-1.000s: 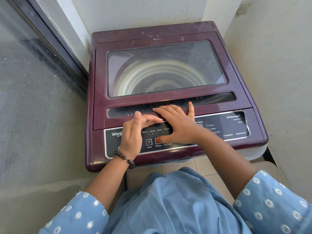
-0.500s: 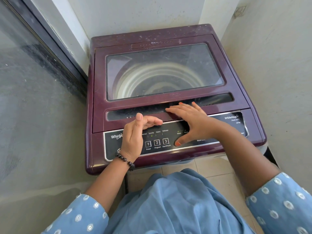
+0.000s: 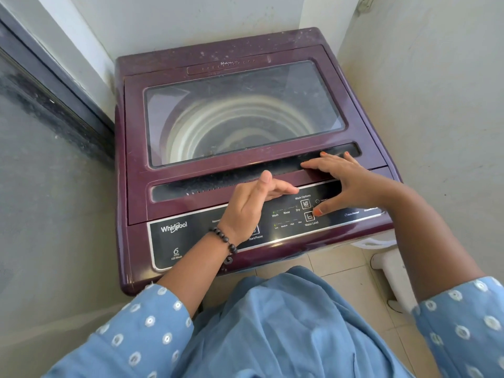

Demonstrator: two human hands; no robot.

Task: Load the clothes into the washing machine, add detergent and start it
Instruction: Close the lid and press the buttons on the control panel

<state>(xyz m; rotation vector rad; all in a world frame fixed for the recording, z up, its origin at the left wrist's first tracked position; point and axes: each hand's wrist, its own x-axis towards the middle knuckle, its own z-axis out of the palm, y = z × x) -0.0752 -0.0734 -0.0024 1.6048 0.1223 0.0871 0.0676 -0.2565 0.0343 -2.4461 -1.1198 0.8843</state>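
Observation:
A maroon top-loading washing machine [image 3: 136,170] stands in a corner with its glass lid [image 3: 240,110] closed; the pale drum shows through the glass. The black control panel [image 3: 169,241] runs along its front edge. My left hand [image 3: 248,205], with a bead bracelet at the wrist, hovers edge-on over the panel's middle, fingers loosely extended, holding nothing. My right hand [image 3: 343,181] is spread over the right part of the panel, thumb tip beside the Water Level button [image 3: 309,216], fingers reaching the dark lid recess. No clothes or detergent are visible.
White walls [image 3: 436,118] close in behind and to the right of the machine. A dark-framed glass door [image 3: 41,148] runs along the left. A white pipe or stand [image 3: 395,279] lies on the tiled floor at the right. My blue garment fills the bottom.
My right hand has slid rightward along the panel, from the numbered program buttons to the Water Level button. My left hand stayed over the panel's middle. The view shifted slightly.

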